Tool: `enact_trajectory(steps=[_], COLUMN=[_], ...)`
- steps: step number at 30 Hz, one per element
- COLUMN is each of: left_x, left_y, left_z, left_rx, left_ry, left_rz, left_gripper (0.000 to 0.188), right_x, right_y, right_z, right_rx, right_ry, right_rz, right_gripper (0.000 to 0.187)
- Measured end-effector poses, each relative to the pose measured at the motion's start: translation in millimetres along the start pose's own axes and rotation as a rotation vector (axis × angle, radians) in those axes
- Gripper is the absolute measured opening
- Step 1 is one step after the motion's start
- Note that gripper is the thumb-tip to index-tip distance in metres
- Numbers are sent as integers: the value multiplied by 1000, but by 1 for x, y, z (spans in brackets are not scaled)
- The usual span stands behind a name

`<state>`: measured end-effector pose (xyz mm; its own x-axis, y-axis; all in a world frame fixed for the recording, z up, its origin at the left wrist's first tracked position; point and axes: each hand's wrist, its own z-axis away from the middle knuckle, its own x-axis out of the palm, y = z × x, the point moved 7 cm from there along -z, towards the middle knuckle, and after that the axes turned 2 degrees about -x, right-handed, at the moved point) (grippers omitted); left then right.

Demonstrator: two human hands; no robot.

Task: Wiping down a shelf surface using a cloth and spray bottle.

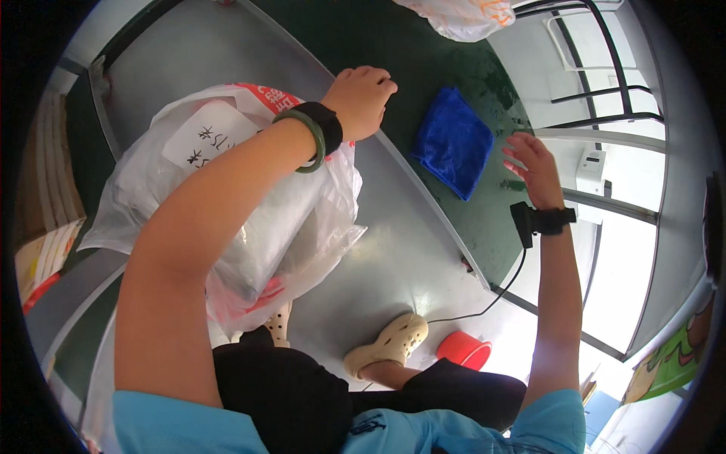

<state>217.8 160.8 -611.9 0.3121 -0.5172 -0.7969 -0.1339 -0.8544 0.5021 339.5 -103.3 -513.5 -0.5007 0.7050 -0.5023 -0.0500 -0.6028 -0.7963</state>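
Note:
My left hand [360, 104] is closed, its fingers curled over the raised metal edge of a grey panel [423, 189]; what lies inside the fingers is hidden. A green bangle [317, 144] and a black band circle that wrist. Under my left forearm sits a bulging white plastic bag [295, 234] with red print and a handwritten white label. To the right, my right hand [534, 168] hovers with fingers apart and slightly bent, holding nothing. A folded blue cloth [454, 144] lies between my hands on the dark green surface [363, 38], which has wet patches around it.
Another white bag [465, 17] rests at the far edge, beside black metal tubing [616, 60]. A red bucket [463, 350] stands on the floor near my cream clog [389, 344]. A black cable [499, 299] hangs from my right wrist strap. Stacked cardboard [49, 174] is at the left.

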Motion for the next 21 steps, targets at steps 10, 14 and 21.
enact_trajectory(steps=[10, 14, 21], left_x=[-3, -5, -7], left_y=[0, 1, 7], left_z=[1, 3, 5], left_rx=[-56, -45, -43], left_ry=[-25, -32, -38], left_rz=[21, 27, -38], left_gripper=[33, 35, 43], right_x=[2, 23, 57], right_y=[77, 48, -27], right_z=[-82, -66, -5], right_rx=[136, -30, -284], right_ry=[198, 117, -229], right_rz=[528, 256, 415], right_gripper=[65, 45, 37])
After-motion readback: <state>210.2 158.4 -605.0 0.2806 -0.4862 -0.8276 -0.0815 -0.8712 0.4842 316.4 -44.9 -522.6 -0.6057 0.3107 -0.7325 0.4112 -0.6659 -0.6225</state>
